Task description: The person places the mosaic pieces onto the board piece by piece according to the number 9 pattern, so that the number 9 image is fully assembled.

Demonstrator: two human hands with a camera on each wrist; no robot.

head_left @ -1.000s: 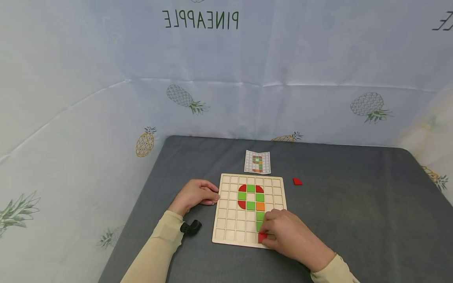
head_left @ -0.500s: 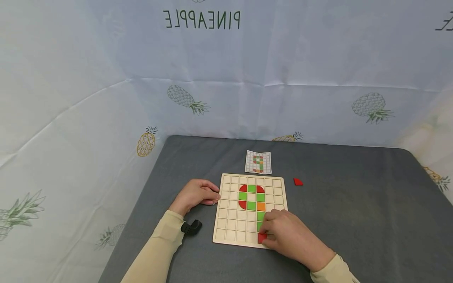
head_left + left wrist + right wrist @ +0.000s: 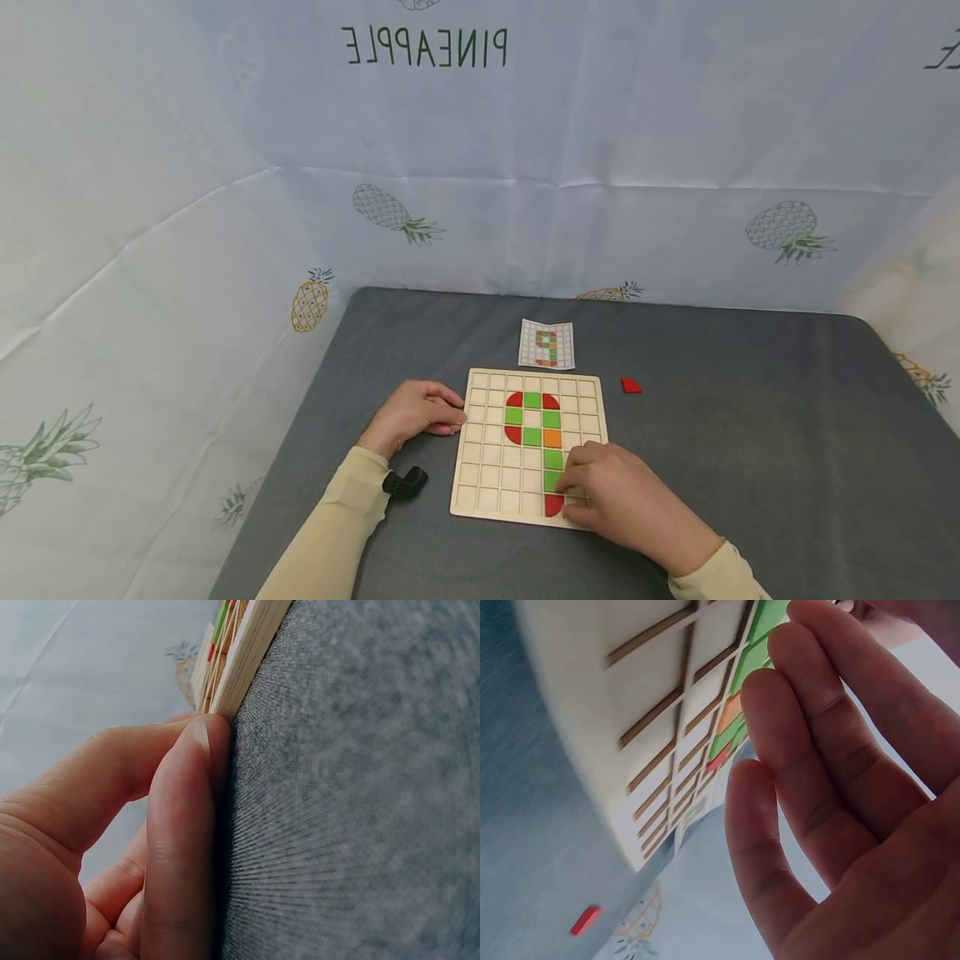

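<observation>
A light wooden grid board (image 3: 487, 477) lies on the grey table. Red, green and one orange tile form a ring with a column running down its right side. At the column's near end sits a red quarter-round tile (image 3: 553, 505) in its cell. My right hand (image 3: 615, 496) is just right of that tile, fingers fairly straight and thumb apart from it. Over at the board's left edge, my left hand (image 3: 416, 417) holds the rim; the left wrist view shows thumb and index finger (image 3: 187, 802) meeting at the wooden edge (image 3: 251, 656).
A paper card (image 3: 546, 345) printed with a coloured grid pattern lies behind the board. One loose red quarter-round tile (image 3: 631, 386) is on the table to the right. A black strap piece (image 3: 406, 482) is at the left wrist. Pineapple-print cloth (image 3: 480, 225) hangs behind.
My right hand has shifted slightly right, off the red tile, uncovering its rounded side in the lowest cell. My left hand stays at the board's edge.
</observation>
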